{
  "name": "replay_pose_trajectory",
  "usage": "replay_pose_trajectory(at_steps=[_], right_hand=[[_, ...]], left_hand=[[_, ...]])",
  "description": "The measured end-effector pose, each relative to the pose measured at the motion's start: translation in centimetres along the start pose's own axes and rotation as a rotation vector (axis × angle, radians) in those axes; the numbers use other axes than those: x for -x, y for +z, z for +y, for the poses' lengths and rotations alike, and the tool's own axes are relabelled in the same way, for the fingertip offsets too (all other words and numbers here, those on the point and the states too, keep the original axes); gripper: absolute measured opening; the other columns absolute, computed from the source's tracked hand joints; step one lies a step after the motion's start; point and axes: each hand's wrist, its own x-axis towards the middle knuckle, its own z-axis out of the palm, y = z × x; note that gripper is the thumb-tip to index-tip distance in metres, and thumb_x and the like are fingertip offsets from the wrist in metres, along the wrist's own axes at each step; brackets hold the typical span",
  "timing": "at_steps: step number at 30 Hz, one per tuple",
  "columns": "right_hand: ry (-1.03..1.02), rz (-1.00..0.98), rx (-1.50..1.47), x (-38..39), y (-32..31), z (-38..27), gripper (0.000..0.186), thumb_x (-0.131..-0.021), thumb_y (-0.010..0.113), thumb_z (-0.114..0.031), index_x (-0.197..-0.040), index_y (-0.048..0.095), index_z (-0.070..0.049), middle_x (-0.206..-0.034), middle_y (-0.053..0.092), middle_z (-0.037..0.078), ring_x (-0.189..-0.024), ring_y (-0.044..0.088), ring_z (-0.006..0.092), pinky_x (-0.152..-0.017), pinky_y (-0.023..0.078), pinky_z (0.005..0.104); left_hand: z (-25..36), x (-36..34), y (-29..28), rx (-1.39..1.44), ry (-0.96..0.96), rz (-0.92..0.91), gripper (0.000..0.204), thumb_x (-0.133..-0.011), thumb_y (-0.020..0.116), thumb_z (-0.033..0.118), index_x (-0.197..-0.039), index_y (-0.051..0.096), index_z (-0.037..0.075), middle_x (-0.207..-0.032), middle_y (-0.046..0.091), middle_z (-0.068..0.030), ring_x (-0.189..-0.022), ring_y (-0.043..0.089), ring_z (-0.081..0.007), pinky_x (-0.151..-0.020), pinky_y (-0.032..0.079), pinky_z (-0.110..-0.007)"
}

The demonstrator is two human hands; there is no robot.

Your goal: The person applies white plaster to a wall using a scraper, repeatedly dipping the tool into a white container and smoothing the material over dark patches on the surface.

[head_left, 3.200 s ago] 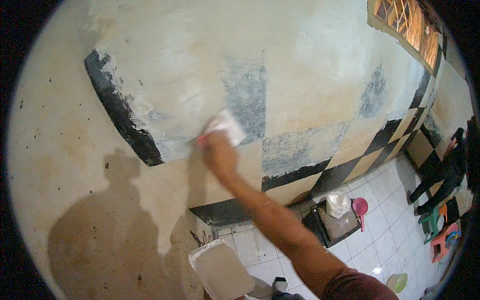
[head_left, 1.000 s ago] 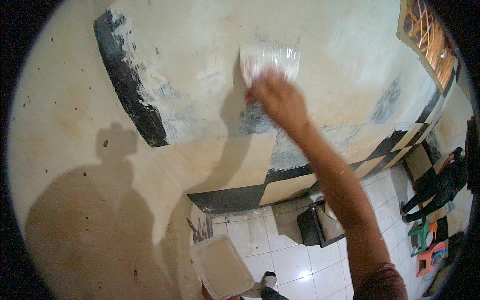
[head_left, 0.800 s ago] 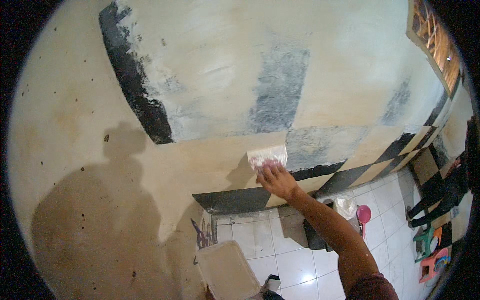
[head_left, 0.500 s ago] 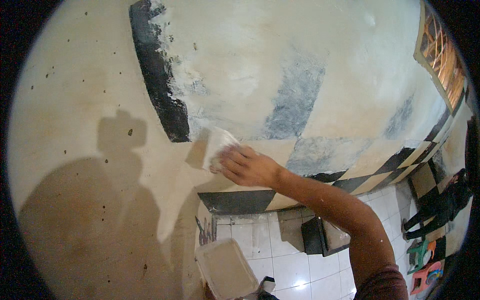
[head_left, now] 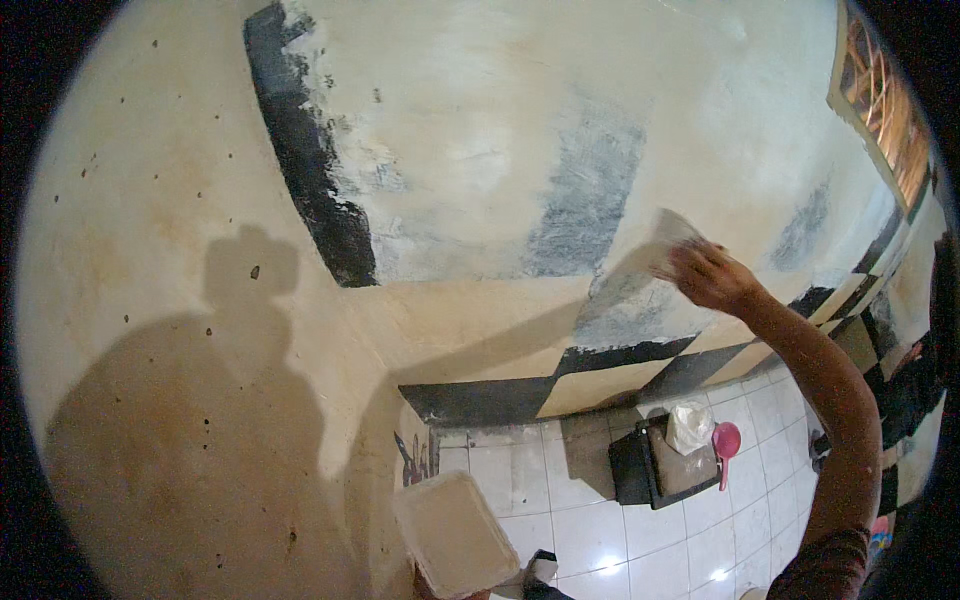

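Note:
My right hand [head_left: 708, 275] is closed round a flat pale scraper [head_left: 674, 226], blurred by motion, at the wall right of centre. Its blade edge is too smeared to tell whether it touches the wall. Whitish filler partly covers the black and cream checks of the wall [head_left: 480, 160]; a faded grey square [head_left: 587, 195] lies left of the scraper. My right forearm rises from the lower right. My left hand is out of the picture.
Below stands a dark box [head_left: 632, 468] with a white plastic bag [head_left: 690, 428] and a pink dipper [head_left: 727, 440]. A pale rectangular tray [head_left: 455, 530] is at bottom centre, near some tools [head_left: 410, 460] by the corner. A dark-clothed person [head_left: 910, 385] is partly visible at the right edge.
My right hand has swept right and slightly up across the wall with the scraper. The bag and dipper, hidden before by my arm, now show.

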Motion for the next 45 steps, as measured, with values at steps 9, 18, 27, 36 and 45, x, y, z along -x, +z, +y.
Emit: replay_pose_trajectory(at_steps=[9,18,27,36,45], right_hand=[[-0.007,0.409,-0.285,-25.8,-4.0,-7.2,0.036,-0.08,0.058,-0.025,-0.11,0.063,-0.006,-0.113,0.06,0.012,-0.111,0.054,0.0297,-0.088,0.049,0.0385],[0.038,0.252,-0.238,-28.9,-1.2,-2.9,0.037,-0.081,0.059,-0.025,-0.114,0.06,-0.009,-0.123,0.055,0.013,-0.117,0.05,0.0305,-0.097,0.044,0.0437],[0.178,0.307,-0.223,-2.9,-10.6,5.6,0.05,-0.076,0.071,-0.034,-0.122,0.057,-0.02,-0.119,0.057,0.008,-0.107,0.057,0.03,-0.085,0.051,0.0477],[0.136,0.657,-0.254,-25.0,-14.4,5.5,0.034,-0.073,0.066,-0.025,-0.105,0.069,-0.014,-0.12,0.061,0.004,-0.104,0.057,0.0193,-0.084,0.046,0.0285],[0.077,0.337,-0.338,-29.8,-6.7,7.1,0.049,-0.065,0.061,-0.022,-0.112,0.067,-0.009,-0.124,0.06,0.008,-0.128,0.043,0.0238,-0.104,0.039,0.0365]], left_hand=[[0.3,0.6,1.3,0.004,0.005,-0.011,0.059,-0.092,0.044,0.051,-0.137,0.045,0.015,-0.135,0.053,-0.0091,-0.124,0.048,-0.0354,-0.101,0.038,-0.06],[0.9,1.5,3.6,0.024,0.005,-0.016,0.06,-0.091,0.045,0.051,-0.138,0.045,0.015,-0.135,0.052,-0.0097,-0.124,0.048,-0.0359,-0.1,0.039,-0.06],[2.1,2.0,8.4,0.046,-0.023,-0.039,0.061,-0.091,0.047,0.051,-0.139,0.044,0.014,-0.136,0.052,-0.0103,-0.124,0.049,-0.0364,-0.1,0.039,-0.06],[3.9,5.6,15.1,0.001,0.113,0.024,0.063,-0.09,0.049,0.051,-0.14,0.042,0.013,-0.137,0.05,-0.0112,-0.124,0.048,-0.0369,-0.1,0.04,-0.061],[2.9,7.0,18.6,0.017,0.154,-0.102,0.058,-0.091,0.05,0.045,-0.138,0.042,0.01,-0.131,0.053,-0.0125,-0.118,0.053,-0.0338,-0.096,0.044,-0.056]])
